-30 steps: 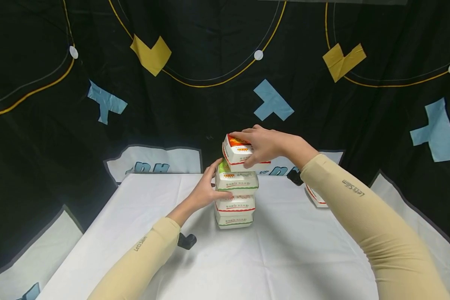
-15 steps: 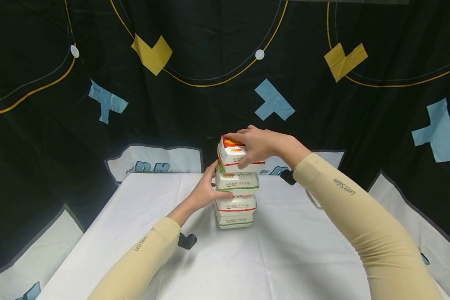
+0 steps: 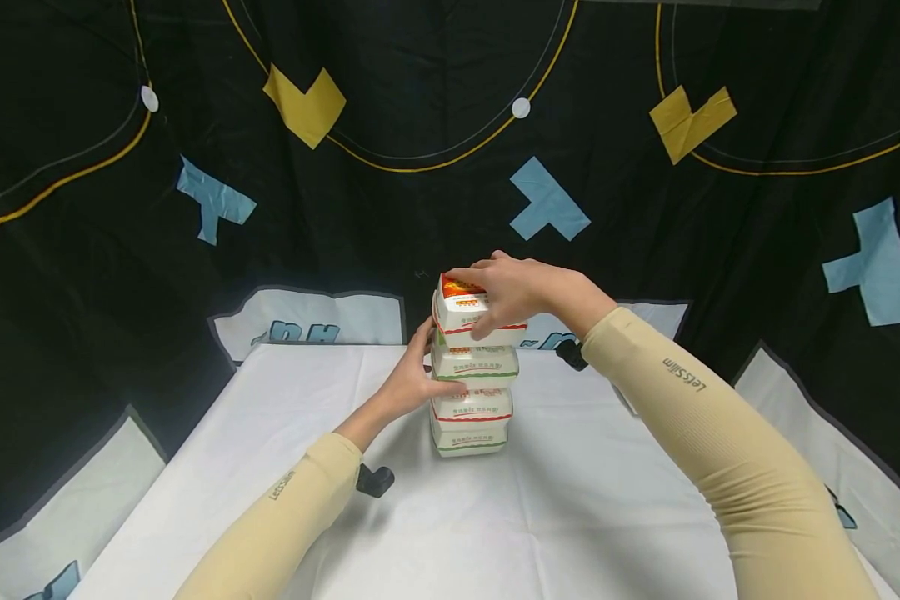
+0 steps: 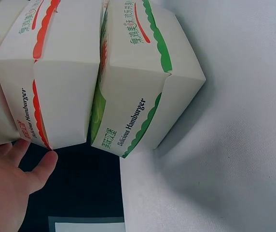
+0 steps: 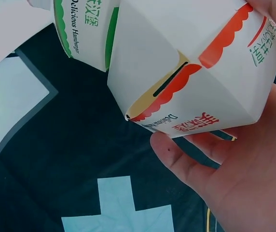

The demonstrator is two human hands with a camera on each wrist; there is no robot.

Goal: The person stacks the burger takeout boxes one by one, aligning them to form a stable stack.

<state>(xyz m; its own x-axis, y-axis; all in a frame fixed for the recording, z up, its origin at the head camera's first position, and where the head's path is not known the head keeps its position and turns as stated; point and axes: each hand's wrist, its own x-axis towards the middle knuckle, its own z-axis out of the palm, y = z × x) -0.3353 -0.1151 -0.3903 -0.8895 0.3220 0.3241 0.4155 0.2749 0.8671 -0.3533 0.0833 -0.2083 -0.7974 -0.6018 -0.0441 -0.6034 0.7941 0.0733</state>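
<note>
Several hamburger boxes stand in a stack at the table's middle, trimmed in green or red. Its lowest is a green-trimmed box (image 3: pixel 470 439), with a red-trimmed box (image 3: pixel 471 407) on it. My left hand (image 3: pixel 408 385) grips the left side of the upper green-trimmed box (image 3: pixel 476 367), thumb in front, fingers partly hidden behind. On top, my right hand (image 3: pixel 513 292) holds another red-trimmed box (image 3: pixel 457 317) from above, fingers over its lid and thumb on its front. In the right wrist view this box (image 5: pixel 176 72) meets or nearly meets the green-trimmed box (image 5: pixel 87 34); contact is unclear.
A white cloth covers the table (image 3: pixel 570 500). Another white box (image 3: pixel 625 402) is mostly hidden behind the right sleeve (image 3: pixel 690 417). A black curtain (image 3: pixel 420 217) with tape pieces hangs behind the table.
My right hand has moved the top red-trimmed box left and slightly down, over the stack. My left hand has stayed in place on the stack.
</note>
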